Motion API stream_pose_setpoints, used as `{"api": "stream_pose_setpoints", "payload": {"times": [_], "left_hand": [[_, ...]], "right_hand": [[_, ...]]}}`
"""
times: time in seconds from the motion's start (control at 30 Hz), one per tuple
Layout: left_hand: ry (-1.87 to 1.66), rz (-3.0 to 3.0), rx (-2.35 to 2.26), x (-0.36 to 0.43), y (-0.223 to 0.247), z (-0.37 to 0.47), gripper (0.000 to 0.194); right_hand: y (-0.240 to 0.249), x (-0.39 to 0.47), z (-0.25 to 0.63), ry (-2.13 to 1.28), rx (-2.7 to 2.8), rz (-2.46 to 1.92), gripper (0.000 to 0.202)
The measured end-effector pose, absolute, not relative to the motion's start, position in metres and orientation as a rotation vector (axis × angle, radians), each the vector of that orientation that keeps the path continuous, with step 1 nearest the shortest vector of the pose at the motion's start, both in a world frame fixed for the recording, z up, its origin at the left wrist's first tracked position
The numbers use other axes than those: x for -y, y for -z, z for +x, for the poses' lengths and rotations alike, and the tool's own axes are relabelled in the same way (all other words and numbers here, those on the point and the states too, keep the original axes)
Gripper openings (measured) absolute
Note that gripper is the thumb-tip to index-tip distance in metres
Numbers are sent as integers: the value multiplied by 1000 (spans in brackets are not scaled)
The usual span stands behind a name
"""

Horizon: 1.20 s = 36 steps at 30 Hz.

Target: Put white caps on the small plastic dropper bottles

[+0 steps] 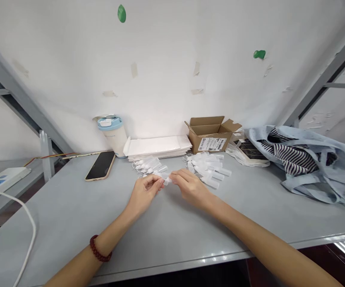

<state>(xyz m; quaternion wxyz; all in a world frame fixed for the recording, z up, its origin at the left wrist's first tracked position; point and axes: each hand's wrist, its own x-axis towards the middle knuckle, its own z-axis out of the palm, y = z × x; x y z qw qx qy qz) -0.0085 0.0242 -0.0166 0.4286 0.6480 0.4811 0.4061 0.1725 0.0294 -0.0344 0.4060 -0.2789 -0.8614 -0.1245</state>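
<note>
Meeting above the middle of a grey bench [166, 235], the two hands are holding a small, whitish translucent piece [166, 180] between them. The left hand [144, 190] is pinching it from the left, its thumb and index finger pressing together on the near end. The right hand [192, 188] is gripping it from the right, its fingers curling over and partly hiding it; the exact shape of the piece is not showing clearly. A dark red bracelet [99, 249] is encircling the left wrist.

Just beyond the left hand, a group of small translucent bottles [152, 162] is lying on the bench; a second cluster of bottles [212, 169] is lying beyond the right hand, several pointing rightward. Behind these, a stack of white sheets [160, 146] is resting near the wall, with an open cardboard box [211, 137] standing at its right end and a blue-lidded cup [114, 137] at its left. A phone [100, 166] is lying in front of the cup. At the far right, a pale blue bag [318, 139] is spreading over the bench, a striped cloth [294, 158] showing within it.
</note>
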Motion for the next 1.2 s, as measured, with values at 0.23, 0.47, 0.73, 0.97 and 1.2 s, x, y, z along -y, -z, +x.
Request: {"api": "stream_pose_setpoints", "payload": {"times": [0.23, 0.47, 0.73, 0.97, 1.2], "left_hand": [[-984, 1610, -1180, -22, 23, -8, 27], [-938, 1657, -1201, -32, 16, -13, 32], [-981, 1672, -1262, -35, 10, -18, 35], [-918, 1771, -1219, -33, 10, -16, 32], [-1108, 1761, -1501, -52, 22, -30, 33]], "right_hand": [[40, -28, 172, 347, 2197, -715, 31], [30, -36, 178, 233, 2187, -762, 21], [24, -37, 183, 300, 2106, -814, 21], [30, -34, 176, 308, 2215, -790, 16], [9, -45, 204, 239, 2136, -1340, 12]]}}
